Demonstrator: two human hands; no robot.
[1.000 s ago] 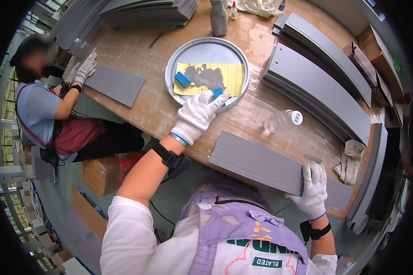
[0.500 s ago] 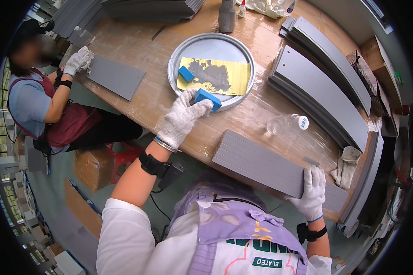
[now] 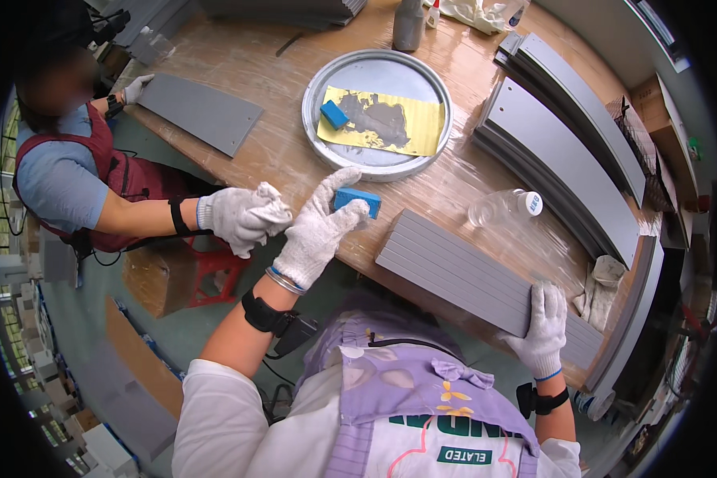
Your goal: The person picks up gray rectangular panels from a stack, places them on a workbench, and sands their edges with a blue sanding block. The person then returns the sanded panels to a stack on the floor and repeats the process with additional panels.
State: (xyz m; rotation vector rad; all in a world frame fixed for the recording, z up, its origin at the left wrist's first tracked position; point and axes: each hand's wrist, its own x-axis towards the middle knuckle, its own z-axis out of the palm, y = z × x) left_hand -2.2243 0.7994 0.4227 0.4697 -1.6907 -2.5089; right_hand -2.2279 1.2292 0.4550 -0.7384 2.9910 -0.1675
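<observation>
My left hand (image 3: 315, 239), in a white knit glove, is closed around a small blue rectangular block (image 3: 357, 202), its index finger stretched along the far side. The block is over the table just in front of a round grey tray (image 3: 313, 143). In the tray is a yellow sheet (image 3: 422, 131) smeared with grey paste (image 3: 378, 119), and a second blue block (image 3: 334, 115) sits on it. My gloved right hand (image 3: 540, 327) lies with fingers stretched out on the right part of a grooved grey panel (image 3: 454, 267), its thumb spread at the near edge.
A co-worker's gloved hand (image 3: 243, 219) is close beside my left hand; their other hand touches a flat grey panel (image 3: 199, 111). Curved grey panels (image 3: 550, 151) are stacked at right, near a clear bottle (image 3: 502, 209) and crumpled gloves (image 3: 601, 287). A grey bottle (image 3: 409, 25) stands behind the tray.
My left hand has drawn the blue block back from the tray's rim toward me. A co-worker's hand has come up beside it. My right hand stays on the grooved panel.
</observation>
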